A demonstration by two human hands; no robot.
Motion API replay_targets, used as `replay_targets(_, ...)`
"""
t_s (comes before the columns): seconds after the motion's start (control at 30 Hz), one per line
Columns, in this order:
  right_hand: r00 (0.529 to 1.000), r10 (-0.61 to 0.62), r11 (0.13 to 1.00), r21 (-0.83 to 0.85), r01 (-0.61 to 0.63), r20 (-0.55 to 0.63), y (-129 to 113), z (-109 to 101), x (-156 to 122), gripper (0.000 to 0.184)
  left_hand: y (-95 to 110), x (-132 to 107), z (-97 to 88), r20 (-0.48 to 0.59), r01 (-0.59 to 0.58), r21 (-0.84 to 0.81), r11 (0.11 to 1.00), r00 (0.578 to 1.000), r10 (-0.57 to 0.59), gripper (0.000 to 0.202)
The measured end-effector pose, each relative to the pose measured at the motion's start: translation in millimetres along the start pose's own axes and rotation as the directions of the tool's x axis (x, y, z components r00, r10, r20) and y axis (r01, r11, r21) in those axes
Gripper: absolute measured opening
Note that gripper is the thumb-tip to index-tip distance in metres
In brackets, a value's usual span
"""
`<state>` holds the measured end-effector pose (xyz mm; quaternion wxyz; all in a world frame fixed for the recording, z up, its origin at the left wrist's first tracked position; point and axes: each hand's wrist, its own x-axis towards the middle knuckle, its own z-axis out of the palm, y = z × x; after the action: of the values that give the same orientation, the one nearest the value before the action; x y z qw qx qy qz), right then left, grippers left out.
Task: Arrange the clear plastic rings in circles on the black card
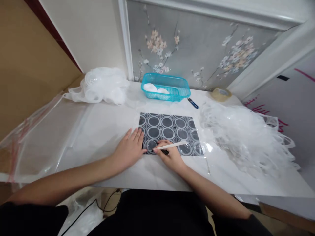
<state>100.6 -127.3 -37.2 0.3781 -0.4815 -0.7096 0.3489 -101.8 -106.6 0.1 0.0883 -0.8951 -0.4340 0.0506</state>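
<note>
A dark sheet (pixel 169 127) printed with rows of grey circles lies on the white table (pixel 103 131), with clear film over its right part. My left hand (pixel 129 148) rests flat on the table, fingers stretched out, touching the sheet's left edge. My right hand (pixel 171 155) is closed round a thin white stick-like tool (pixel 172 145) with a dark tip, and the tip rests on a circle near the sheet's lower left corner.
A blue basket (pixel 180 86) with white round pieces stands at the back. A heap of clear plastic (pixel 102 85) lies back left; another heap of clear cut film (pixel 246 137) fills the right. A tape roll (pixel 221 94) and a blue pen (pixel 193 103) lie behind.
</note>
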Motion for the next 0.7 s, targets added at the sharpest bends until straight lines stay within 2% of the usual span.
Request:
replay_targets(0.1, 1.0, 0.008, 1.0, 0.022, -0.007, -0.018, -0.1, -0.7, 0.2, 0.016, 27.8, -36.9, -0.7, -0.112, -0.175, 0.024, 0.984, 0.978, 0.176, 0.039)
replay_targets(0.17, 1.0, 0.005, 1.0, 0.016, -0.005, -0.008, 0.7, -1.0, -0.3, 0.015, 38.5, -54.1, 3.2, -0.167, -0.289, 0.019, 0.957, 0.943, 0.288, 0.038)
replay_targets(0.23, 1.0, -0.008, 1.0, 0.008, 0.008, -0.001, 2.3, -1.1, -0.9, 0.014, 42.6, -61.4, 8.0, -0.209, -0.344, -0.007, 0.939, 0.919, 0.335, 0.042)
replay_targets(0.47, 0.999, -0.049, 0.999, -0.003, 0.049, -0.005, 4.2, -1.1, -1.2, 0.014, 44.0, -50.1, 17.4, -0.3, -0.361, -0.041, 0.932, 0.894, 0.333, 0.037)
replay_targets(0.6, 0.998, -0.05, 0.999, -0.006, 0.05, -0.029, 2.1, -0.9, -1.2, 0.014, 45.4, -47.0, 23.2, -0.284, -0.358, -0.068, 0.931, 0.902, 0.326, 0.038)
replay_targets(0.7, 0.996, -0.075, 0.997, 0.003, 0.075, -0.046, 2.8, -0.2, -1.3, 0.014, 45.0, -45.4, 25.9, -0.26, -0.367, -0.028, 0.93, 0.901, 0.347, 0.039)
